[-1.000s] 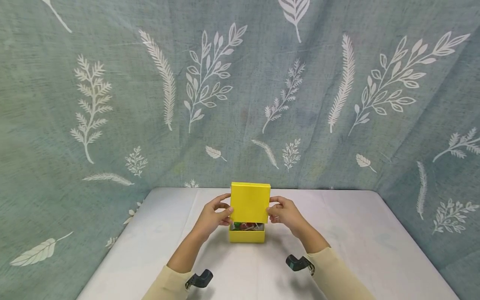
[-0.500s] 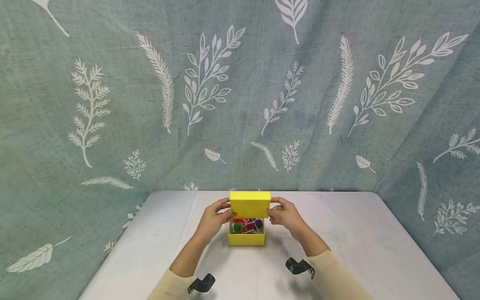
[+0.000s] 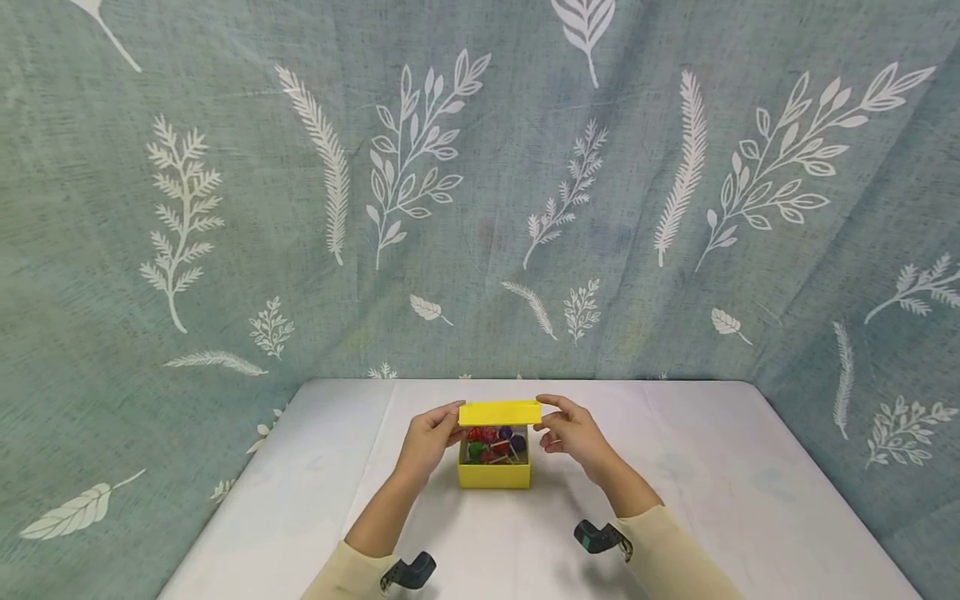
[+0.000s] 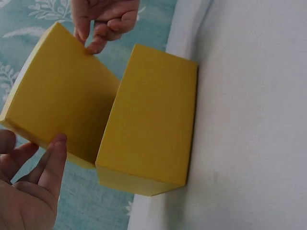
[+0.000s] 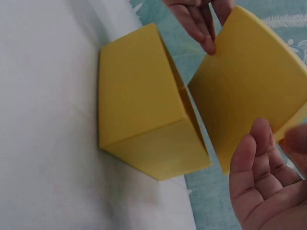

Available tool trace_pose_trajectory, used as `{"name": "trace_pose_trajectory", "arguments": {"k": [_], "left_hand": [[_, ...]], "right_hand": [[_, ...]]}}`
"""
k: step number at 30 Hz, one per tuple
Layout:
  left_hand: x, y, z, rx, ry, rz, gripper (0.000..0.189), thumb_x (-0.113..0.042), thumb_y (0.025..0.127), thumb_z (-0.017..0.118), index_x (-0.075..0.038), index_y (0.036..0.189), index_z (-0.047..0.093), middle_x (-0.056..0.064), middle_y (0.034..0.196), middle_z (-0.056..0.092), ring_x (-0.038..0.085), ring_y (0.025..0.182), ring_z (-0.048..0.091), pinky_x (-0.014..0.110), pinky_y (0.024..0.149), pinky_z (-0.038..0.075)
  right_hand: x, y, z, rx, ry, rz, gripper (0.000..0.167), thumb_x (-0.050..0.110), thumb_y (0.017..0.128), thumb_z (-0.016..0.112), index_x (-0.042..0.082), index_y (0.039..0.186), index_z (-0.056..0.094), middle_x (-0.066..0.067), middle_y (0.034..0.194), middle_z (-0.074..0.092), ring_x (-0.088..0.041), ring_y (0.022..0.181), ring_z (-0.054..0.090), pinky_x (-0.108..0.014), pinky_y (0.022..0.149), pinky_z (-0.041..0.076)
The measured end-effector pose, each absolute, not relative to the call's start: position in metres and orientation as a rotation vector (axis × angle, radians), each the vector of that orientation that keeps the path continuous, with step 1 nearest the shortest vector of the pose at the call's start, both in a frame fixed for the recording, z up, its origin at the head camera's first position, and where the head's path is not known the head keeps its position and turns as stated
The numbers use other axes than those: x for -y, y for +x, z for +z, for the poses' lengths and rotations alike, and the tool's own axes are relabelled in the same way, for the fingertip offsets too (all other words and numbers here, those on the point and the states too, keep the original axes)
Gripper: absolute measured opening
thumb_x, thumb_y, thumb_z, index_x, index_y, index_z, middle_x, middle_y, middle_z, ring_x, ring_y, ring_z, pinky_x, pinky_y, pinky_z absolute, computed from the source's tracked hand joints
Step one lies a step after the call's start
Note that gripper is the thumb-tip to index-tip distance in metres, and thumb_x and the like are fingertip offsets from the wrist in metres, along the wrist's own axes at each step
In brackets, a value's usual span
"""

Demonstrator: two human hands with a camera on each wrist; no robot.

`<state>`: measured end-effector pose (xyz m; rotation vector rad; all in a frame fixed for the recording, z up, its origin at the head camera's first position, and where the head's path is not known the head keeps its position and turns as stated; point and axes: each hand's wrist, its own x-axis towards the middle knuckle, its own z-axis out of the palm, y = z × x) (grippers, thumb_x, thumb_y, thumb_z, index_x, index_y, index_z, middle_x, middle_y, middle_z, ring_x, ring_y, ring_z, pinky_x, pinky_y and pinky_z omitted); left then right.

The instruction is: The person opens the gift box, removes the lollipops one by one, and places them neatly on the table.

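I read both hands as holding one thing: the left hand (image 3: 426, 442) pinches the left edge of a yellow lid (image 3: 500, 413), and the right hand (image 3: 574, 430) grips the right edge, the gap between finger and thumb narrow on each side. The lid hangs between them, raised over the back part of a yellow box (image 3: 494, 477); whether its far edge touches the box rim, I can't tell. I judge it light and fairly stiff, probably coated board, smooth enough to slide a little under dry fingertips and likely to dent at the corners if squeezed hard. I'd take it just as here, by the two opposite side edges, with even, gentle pressure. Its long visible edge runs crosswise, from one hand to the other; from the head it shows as a narrow band, while the wrist views catch its broad face tilted, so I can't say for sure whether that is the inside. Just below and between the hands, the box sits uncovered, mouth upward, front wall toward the person, wrapped lollipops (image 3: 495, 447) jumbled inside. Under everything lies the white worktop (image 3: 712, 500), and well beyond the hands hangs a leaf-patterned cloth (image 3: 450, 333).
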<state>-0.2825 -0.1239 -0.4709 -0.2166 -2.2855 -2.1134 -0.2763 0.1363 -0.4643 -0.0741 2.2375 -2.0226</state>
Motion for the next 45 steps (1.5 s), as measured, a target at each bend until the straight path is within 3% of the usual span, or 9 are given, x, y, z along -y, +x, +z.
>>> {"name": "trace_pose_trajectory", "arguments": {"k": [5, 8, 14, 22, 29, 37, 45], "left_hand": [[0.122, -0.281, -0.475, 2.274, -0.195, -2.137, 0.05, -0.04, 0.098, 0.056, 0.002, 0.125, 0.062, 0.015, 0.123, 0.063, 0.025, 0.1, 0.067, 0.036, 0.084, 0.053], [0.12, -0.281, -0.477, 2.261, -0.19, -2.159, 0.049, -0.04, 0.095, 0.062, 0.002, 0.121, 0.065, 0.015, 0.114, 0.066, 0.025, 0.097, 0.068, 0.037, 0.083, 0.053], [0.121, -0.277, -0.478, 2.271, -0.223, -2.167, 0.039, -0.027, 0.09, 0.071, -0.003, 0.121, 0.066, 0.013, 0.12, 0.063, 0.025, 0.103, 0.064, 0.036, 0.083, 0.054], [0.119, -0.27, -0.48, 2.407, -0.418, -2.19, 0.055, -0.022, 0.086, 0.075, -0.013, 0.137, 0.056, 0.011, 0.133, 0.055, 0.026, 0.112, 0.06, 0.034, 0.084, 0.052], [0.112, -0.267, -0.484, 2.388, -0.559, -2.294, 0.065, -0.012, 0.084, 0.076, -0.009, 0.142, 0.048, 0.016, 0.127, 0.054, 0.027, 0.104, 0.059, 0.032, 0.084, 0.052], [0.101, -0.26, -0.486, 2.442, -0.602, -2.293, 0.074, -0.006, 0.08, 0.079, -0.004, 0.145, 0.043, 0.018, 0.118, 0.052, 0.016, 0.089, 0.06, 0.024, 0.074, 0.052], [0.084, -0.254, -0.489, 2.558, -0.67, -2.219, 0.079, -0.009, 0.079, 0.081, -0.006, 0.147, 0.042, 0.013, 0.11, 0.057, 0.019, 0.089, 0.062, 0.026, 0.073, 0.052]], "right_hand": [[-0.133, -0.271, -0.466, -2.311, -0.028, -1.97, 0.041, 0.031, 0.105, 0.038, 0.01, 0.138, 0.05, -0.014, 0.099, 0.061, -0.023, 0.072, 0.062, -0.034, 0.067, 0.055], [-0.131, -0.266, -0.465, -2.382, -0.013, -1.918, 0.045, 0.039, 0.104, 0.041, 0.009, 0.136, 0.051, -0.013, 0.098, 0.061, -0.023, 0.07, 0.062, -0.035, 0.066, 0.054], [-0.132, -0.259, -0.467, -2.398, 0.003, -1.9, 0.045, 0.024, 0.101, 0.052, 0.011, 0.143, 0.043, -0.013, 0.099, 0.061, -0.023, 0.069, 0.061, -0.036, 0.066, 0.054], [-0.147, -0.25, -0.473, -2.437, 0.012, -1.879, 0.048, 0.025, 0.1, 0.055, 0.011, 0.144, 0.042, -0.013, 0.101, 0.062, -0.022, 0.072, 0.061, -0.039, 0.066, 0.055], [-0.16, -0.24, -0.478, -2.418, 0.026, -1.889, 0.049, 0.022, 0.098, 0.058, 0.012, 0.144, 0.043, -0.013, 0.102, 0.062, -0.024, 0.075, 0.062, -0.04, 0.066, 0.056], [-0.174, -0.224, -0.48, -2.439, 0.034, -1.86, 0.051, 0.016, 0.096, 0.061, 0.014, 0.144, 0.044, -0.014, 0.11, 0.059, -0.024, 0.076, 0.06, -0.039, 0.065, 0.056], [-0.196, -0.211, -0.477, -2.399, 0.007, -1.856, 0.052, 0.019, 0.099, 0.057, 0.009, 0.147, 0.037, -0.015, 0.1, 0.061, -0.028, 0.068, 0.064, -0.042, 0.063, 0.056]]}}
